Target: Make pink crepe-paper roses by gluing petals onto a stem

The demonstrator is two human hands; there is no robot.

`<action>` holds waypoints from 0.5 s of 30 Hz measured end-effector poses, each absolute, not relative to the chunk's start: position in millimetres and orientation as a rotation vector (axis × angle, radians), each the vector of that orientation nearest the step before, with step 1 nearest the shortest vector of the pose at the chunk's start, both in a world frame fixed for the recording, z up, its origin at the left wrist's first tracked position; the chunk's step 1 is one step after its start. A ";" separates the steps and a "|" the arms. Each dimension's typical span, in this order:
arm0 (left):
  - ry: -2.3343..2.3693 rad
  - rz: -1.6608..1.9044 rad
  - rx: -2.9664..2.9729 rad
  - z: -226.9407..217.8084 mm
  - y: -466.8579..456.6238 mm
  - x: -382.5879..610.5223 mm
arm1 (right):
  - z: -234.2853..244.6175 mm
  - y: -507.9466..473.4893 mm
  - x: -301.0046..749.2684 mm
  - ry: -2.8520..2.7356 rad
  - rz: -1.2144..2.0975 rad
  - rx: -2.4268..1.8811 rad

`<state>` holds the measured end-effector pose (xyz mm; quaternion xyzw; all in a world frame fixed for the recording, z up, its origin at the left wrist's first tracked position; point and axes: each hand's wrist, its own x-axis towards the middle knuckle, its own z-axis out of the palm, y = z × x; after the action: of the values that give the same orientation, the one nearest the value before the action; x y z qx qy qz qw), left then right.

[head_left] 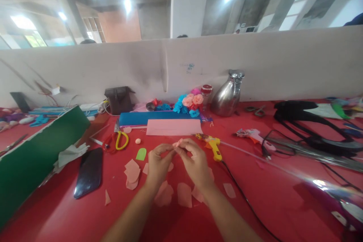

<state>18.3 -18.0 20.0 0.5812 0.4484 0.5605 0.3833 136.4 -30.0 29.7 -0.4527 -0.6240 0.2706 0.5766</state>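
Observation:
A small pink paper piece (177, 143) is pinched between the fingertips of my left hand (159, 159) and my right hand (195, 160), just above the red table. Both hands are closed and meet at it. Cut pink paper petals (184, 195) lie under and around my wrists, and a small stack of petals (132, 174) sits left of my left hand. A green rounded template (141, 154) and a small pink ball (137, 141) lie nearby. Close to my right hand rests a yellow glue gun (213, 147), its black cord running toward the front.
Behind my hands lies folded pink paper (174, 127). Scissors (121, 140) and a dark phone (89, 172) lie left, beside a green board (42, 162). Paper flowers (193, 100) and a metal jug (227, 94) stand by the wall. A pink glue gun (256, 138) lies right.

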 end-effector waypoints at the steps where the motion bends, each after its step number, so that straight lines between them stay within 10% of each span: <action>1: 1.154 1.437 1.491 19.1 -17.6 18.1 | 29.3 -29.6 136.5 -1.449 0.654 -1.066; 15: 1.117 1.465 1.469 11.0 -16.3 20.6 | 26.1 -28.5 136.7 -1.485 0.545 -1.083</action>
<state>20.6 -16.3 11.0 0.5760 0.4378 0.5744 0.3829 136.7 -28.5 26.1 -0.4623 -0.6340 0.2327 0.5746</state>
